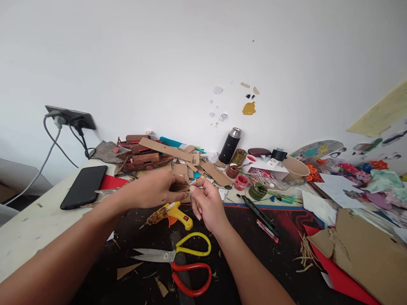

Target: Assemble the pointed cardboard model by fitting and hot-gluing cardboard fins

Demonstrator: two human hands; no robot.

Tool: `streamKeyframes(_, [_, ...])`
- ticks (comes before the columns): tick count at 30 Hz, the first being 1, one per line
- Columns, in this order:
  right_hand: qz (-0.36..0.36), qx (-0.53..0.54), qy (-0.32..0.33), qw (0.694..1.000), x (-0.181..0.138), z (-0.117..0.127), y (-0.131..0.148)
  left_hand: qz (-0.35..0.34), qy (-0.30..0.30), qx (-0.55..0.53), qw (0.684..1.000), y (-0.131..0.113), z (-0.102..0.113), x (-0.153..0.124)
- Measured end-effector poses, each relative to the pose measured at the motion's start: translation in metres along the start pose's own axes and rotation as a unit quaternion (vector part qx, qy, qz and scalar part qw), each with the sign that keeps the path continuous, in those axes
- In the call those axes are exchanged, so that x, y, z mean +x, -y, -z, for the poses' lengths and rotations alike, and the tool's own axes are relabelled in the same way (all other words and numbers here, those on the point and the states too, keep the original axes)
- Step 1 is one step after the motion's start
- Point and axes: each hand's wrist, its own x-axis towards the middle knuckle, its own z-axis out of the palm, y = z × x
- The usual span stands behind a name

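My left hand [160, 186] and my right hand [206, 201] meet above the far part of the dark mat [248, 262]. Both have their fingers pinched together around something small and brownish, mostly hidden by the fingertips; I cannot make out what it is. Just below them lies a yellow hot glue gun [182, 217], its stained nozzle pointing left. Closer to me, scissors [168, 255] with one yellow and one red handle lie partly spread over a dark ruler-like strip [186, 281]. Cardboard scraps [129, 270] are scattered about the scissors.
Cardboard strips [168, 149] and a brown model [143, 159] are piled behind my hands. Paint jars [241, 183] and a black thermos [229, 148] stand along the wall. A phone [84, 186] lies left; pens [260, 214] and a cardboard sheet [365, 250] lie right.
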Motion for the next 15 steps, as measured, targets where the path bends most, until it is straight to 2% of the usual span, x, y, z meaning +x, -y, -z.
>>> streamKeyframes(15, [0.008, 0.030, -0.001, 1.000, 0.0007, -0.0013, 0.0013, 0.008, -0.010, 0.032, 0.999, -0.0017, 0.0000, -0.0009])
